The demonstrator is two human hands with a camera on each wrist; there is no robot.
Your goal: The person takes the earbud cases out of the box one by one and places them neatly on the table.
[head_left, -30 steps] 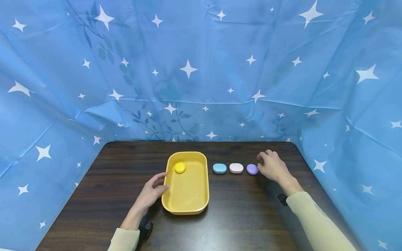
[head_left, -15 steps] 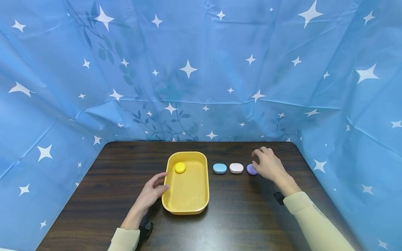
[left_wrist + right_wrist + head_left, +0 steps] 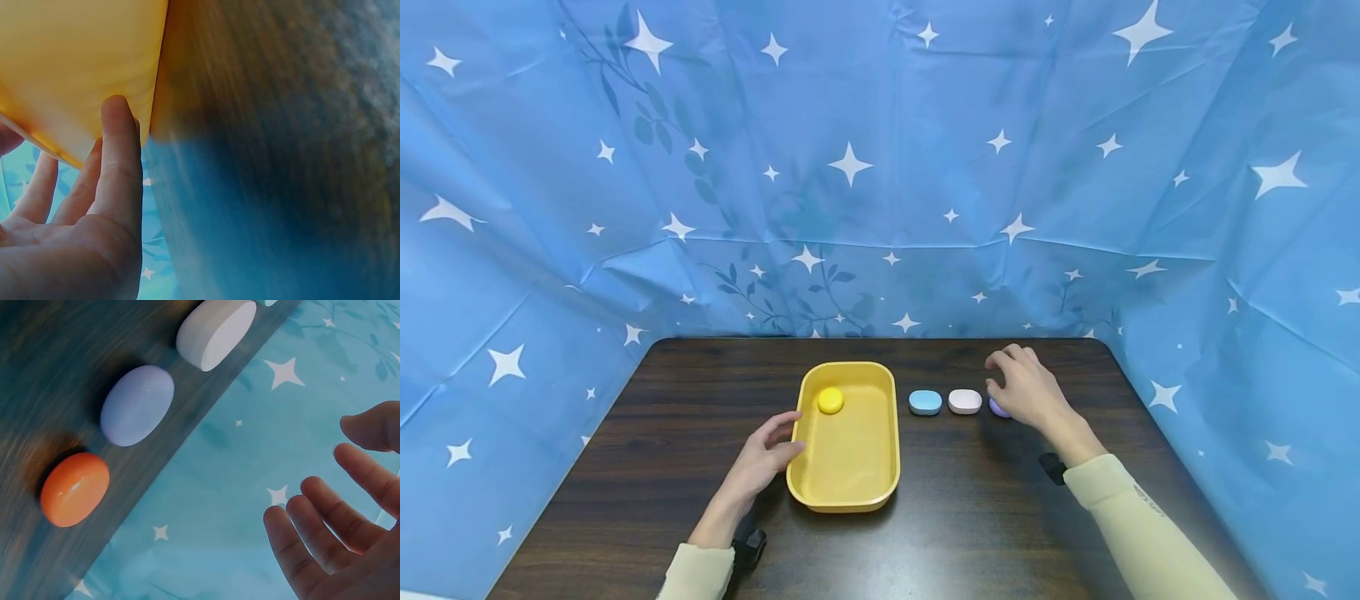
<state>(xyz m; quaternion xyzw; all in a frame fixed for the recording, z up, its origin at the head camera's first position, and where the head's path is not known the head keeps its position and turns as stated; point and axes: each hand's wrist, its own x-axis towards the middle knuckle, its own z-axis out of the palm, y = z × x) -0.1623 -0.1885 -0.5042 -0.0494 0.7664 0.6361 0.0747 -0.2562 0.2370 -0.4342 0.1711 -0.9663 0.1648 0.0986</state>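
Note:
In the head view, my left hand touches the left side of a yellow tray with thumb and fingertips. The left wrist view has a nearly straight finger lying against the tray's wall. A round yellow piece lies inside the tray. My right hand hovers, fingers loosely bent and holding nothing, partly hiding a rounded purple piece. Left of it lie a white oval piece and a light blue one. An orange rounded piece shows only in the right wrist view, beside the purple one.
The dark wood-grain table has its back edge just beyond the row of pieces. A blue cloth with white stars hangs behind and along both sides.
My right hand has moved left, from beside the purple piece to over it, covering more of it. My left hand, the tray and the pieces stay where they were.

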